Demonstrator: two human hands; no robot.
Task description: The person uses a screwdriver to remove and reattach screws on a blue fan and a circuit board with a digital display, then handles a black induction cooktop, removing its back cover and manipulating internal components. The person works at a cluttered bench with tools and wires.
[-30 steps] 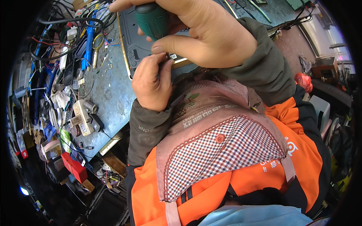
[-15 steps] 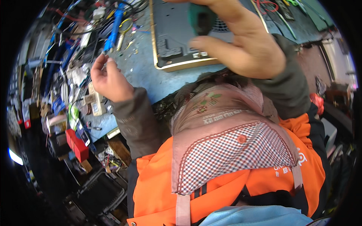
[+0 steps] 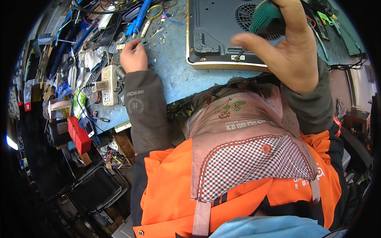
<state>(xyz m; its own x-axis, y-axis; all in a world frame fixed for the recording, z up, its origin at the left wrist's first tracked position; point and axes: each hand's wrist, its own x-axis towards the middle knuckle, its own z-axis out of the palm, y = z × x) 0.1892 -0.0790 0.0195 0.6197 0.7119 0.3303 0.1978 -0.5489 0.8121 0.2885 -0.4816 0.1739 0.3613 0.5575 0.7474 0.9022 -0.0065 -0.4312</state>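
Two hands work apart: right hand (image 3: 291, 49) grips green screwdriver (image 3: 265, 20) upright over appliance base (image 3: 216, 31); left hand (image 3: 134, 55) pinches among small parts (image 3: 156, 35).

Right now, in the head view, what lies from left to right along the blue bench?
Red box → white power strip → left hand → black appliance base → right hand holding a green screwdriver.

**Clutter around the white power strip**

I see a white power strip (image 3: 107, 85) on the blue table (image 3: 174, 75). Below it sits a red box (image 3: 79, 135); farther below, a black crate (image 3: 97, 188). Above it lies a blue-handled tool (image 3: 141, 16), amid tangled cables (image 3: 89, 10).
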